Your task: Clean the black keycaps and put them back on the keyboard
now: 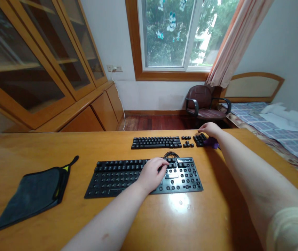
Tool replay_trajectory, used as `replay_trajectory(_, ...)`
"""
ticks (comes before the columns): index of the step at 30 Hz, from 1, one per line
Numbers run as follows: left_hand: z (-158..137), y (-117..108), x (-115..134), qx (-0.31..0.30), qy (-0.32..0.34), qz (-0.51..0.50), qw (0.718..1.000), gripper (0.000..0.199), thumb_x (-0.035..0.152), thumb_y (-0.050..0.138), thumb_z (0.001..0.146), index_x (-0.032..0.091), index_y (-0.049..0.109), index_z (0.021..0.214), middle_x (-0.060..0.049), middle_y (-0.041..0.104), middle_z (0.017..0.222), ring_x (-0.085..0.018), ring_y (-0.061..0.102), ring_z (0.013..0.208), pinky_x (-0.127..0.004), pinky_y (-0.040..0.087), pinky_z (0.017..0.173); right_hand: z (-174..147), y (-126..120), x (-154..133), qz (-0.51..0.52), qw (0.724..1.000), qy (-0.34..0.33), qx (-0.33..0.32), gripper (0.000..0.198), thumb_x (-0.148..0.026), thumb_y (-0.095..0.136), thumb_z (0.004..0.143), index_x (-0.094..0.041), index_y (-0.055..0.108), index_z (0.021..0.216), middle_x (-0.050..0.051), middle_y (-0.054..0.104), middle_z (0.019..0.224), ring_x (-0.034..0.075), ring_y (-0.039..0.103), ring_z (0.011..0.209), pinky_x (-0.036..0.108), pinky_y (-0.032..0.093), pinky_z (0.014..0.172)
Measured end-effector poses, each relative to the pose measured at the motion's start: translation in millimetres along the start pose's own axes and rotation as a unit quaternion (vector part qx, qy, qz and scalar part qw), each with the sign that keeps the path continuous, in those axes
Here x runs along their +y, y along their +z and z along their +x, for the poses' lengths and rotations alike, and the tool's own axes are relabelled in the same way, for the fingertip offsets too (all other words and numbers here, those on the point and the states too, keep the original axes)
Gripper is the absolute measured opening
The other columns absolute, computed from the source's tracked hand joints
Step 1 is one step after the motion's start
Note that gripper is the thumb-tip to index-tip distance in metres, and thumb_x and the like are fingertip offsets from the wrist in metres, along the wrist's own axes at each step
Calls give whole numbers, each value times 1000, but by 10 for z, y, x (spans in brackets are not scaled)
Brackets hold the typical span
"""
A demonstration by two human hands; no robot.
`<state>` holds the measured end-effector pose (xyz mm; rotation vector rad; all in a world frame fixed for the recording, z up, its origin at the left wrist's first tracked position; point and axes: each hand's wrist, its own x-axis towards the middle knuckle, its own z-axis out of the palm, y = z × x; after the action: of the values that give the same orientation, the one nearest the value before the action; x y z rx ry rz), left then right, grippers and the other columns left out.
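Note:
A black keyboard lies on the desk with its top row of keycaps fitted; most other positions show bare switches. My left hand rests over its middle, fingers curled, fingertips at the keycaps near the top row; whatever they grip is hidden. Beyond the keyboard, loose black keycaps are laid out in rows, with small groups beside them. My right hand reaches to the far edge of the number-pad keycaps, fingers pressed together; anything in them is too small to tell. Partly under that wrist sits a purple item.
A dark zip pouch with a loop lies on the left of the wooden desk. A coiled black cable sits behind the keyboard. Past the desk stand an armchair, a bed and a glass-door cabinet.

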<state>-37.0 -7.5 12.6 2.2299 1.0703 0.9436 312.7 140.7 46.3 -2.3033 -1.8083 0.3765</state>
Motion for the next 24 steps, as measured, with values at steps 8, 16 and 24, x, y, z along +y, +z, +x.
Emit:
replay_trajectory(8,9,-3,2,4,13,4,1000,18,17,48,83,22,63,91,-4,66,92,-19,60,89,-35,48,82,-579,-498,-104,50,992,-1,112,24,-38,66,68,-15,72,76,4,62,57,15,54,53,26,37,50)
replay_trajectory(16,-13,24,-12,49,12,-20,999,29,20,52,82,22,55,111,-4,64,96,-16,61,86,-34,49,84,-1718,-26,-918,493,868,-61,-14,35,-48,66,66,-16,65,80,-7,38,37,7,31,33,22,21,35)
replay_trajectory(24,-13,12,-57,53,23,-15,998,31,16,48,84,22,54,114,-5,62,112,-18,56,105,-37,44,95,-1895,912,-1492,621,764,-98,-146,25,-38,69,64,-18,54,64,-9,39,41,5,29,36,21,19,37)
